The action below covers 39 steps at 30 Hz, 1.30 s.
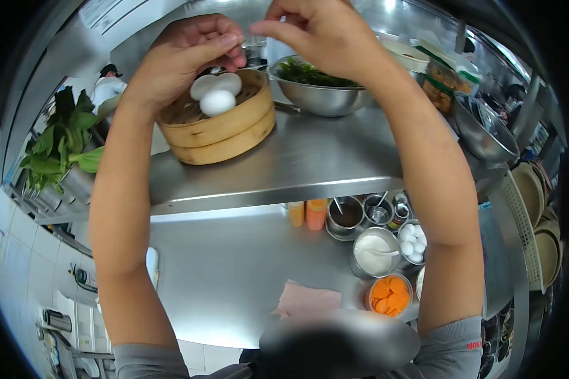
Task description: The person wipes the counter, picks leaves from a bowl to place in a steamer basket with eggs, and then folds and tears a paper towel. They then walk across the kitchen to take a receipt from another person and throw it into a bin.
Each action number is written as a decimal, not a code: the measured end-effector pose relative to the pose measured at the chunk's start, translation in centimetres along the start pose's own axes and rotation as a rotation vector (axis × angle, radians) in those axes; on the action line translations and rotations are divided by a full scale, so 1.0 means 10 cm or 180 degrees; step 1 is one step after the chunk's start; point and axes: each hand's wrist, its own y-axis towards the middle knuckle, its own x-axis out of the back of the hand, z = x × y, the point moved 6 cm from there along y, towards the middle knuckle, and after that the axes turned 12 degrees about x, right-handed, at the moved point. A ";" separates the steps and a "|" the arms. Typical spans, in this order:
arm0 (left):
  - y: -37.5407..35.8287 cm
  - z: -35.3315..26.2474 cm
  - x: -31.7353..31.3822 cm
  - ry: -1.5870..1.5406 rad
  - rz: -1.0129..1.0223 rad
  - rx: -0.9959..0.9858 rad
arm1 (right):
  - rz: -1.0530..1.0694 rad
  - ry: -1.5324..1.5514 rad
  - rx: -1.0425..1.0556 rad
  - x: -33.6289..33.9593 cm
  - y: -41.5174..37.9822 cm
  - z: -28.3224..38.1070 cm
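My left hand [199, 54] is raised over a round bamboo steamer [227, 136] on the upper steel shelf, its thumb and fingertips pressed together. Whatever lies between those fingertips is too small to make out. White eggs [218, 102] sit inside the steamer, just below that hand. To its right my right hand [303, 28] hangs in the air, fingers curled and thumb pointing towards the left hand; part of it is cut off by the top edge, and its grip is unclear. A steel bowl of green leaves [316, 72] stands below the right hand.
Leafy vegetables [63, 139] stand at the left. On the lower counter [221, 265] are a pink cloth [306, 299], sauce bottles [316, 215], a white powder tub [374, 252], small white eggs [413, 242] and sliced carrots [390, 295]. Steel bowls [483, 132] sit right. A person [107, 85] is beyond.
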 end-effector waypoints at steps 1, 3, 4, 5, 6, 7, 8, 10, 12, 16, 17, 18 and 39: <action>0.00 0.00 0.01 0.0103 0.0014 -0.0026 | -0.0010 0.0041 0.0025 0.00 0.00 0.00; 0.00 -0.01 0.08 0.0152 -0.0120 -0.0038 | 0.0090 -0.0178 -0.0174 0.02 0.00 -0.04; 0.00 -0.01 0.11 0.0236 -0.0125 -0.0023 | 0.0085 -0.0158 -0.0160 0.01 0.00 -0.04; 0.02 0.00 0.14 0.0312 -0.0126 -0.0011 | 0.0157 -0.0267 -0.0174 0.01 0.00 -0.05; 0.04 0.03 0.18 0.0310 -0.0138 -0.0012 | 0.0236 -0.0387 -0.0188 0.01 0.00 -0.07; 0.06 0.08 0.23 0.0368 -0.0345 0.0124 | 0.0318 -0.0510 -0.0203 0.00 -0.01 -0.08; 0.06 0.13 0.29 0.0424 -0.0547 0.0265 | 0.0329 -0.0509 -0.0199 -0.01 -0.02 -0.10; 0.06 0.15 0.31 0.0504 -0.0502 0.0398 | 0.0335 -0.0203 -0.0193 -0.05 -0.05 -0.12; 0.06 0.15 0.29 0.0601 -0.0451 0.0527 | 0.0539 -0.0212 -0.0366 -0.07 -0.05 -0.14; 0.07 0.09 0.19 0.0347 -0.0655 0.0040 | 0.0945 -0.0297 -0.0858 -0.09 -0.09 -0.23; 0.06 0.06 0.19 0.0273 -0.0834 -0.0163 | 0.0947 -0.0296 -0.0869 -0.10 -0.10 -0.26; 0.05 0.05 0.18 0.0270 -0.0827 -0.0159 | 0.0950 -0.0394 -0.0749 -0.11 -0.11 -0.29; 0.12 0.19 0.20 0.0871 -0.0643 0.0316 | 0.1645 -0.1068 -0.0949 -0.24 -0.23 -0.48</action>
